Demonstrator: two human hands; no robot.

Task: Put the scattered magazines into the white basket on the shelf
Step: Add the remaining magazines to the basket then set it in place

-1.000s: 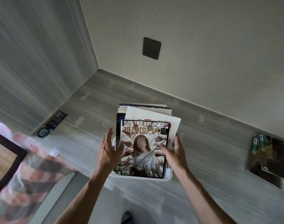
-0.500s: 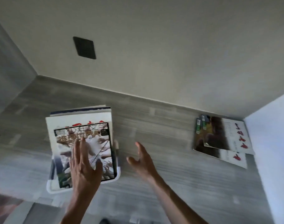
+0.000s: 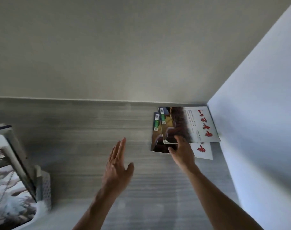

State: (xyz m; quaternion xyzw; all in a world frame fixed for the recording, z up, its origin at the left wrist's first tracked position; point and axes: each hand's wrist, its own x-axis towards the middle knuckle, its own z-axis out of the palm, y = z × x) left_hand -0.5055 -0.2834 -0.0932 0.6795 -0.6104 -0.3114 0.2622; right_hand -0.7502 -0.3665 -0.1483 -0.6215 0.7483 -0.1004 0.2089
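At the far left you see the white basket (image 3: 45,188) with holes in its side, sitting on the gray wood shelf (image 3: 91,127). Magazines (image 3: 10,171) stand packed inside it, and the front one shows a pale, blurry picture with many reaching hands. Next, near the middle, your left hand (image 3: 116,168) floats above the shelf. Its fingers are straight and close together, its thumb sticks out to the side, and it holds nothing. Farther right, your right hand (image 3: 183,151) reaches to two magazines lying flat in the back corner, close to the white side wall (image 3: 257,113). Your fingers rest on the near edge of the pile, and your thumb is on the dark cover of the bottom magazine (image 3: 159,143). You cannot tell if the hand is gripping yet. The top magazine (image 3: 188,125) has a dark brown picture, red writing on white, and a bent-up near corner. It lies a bit crooked over the bottom one. These two magazines are well apart from the basket.
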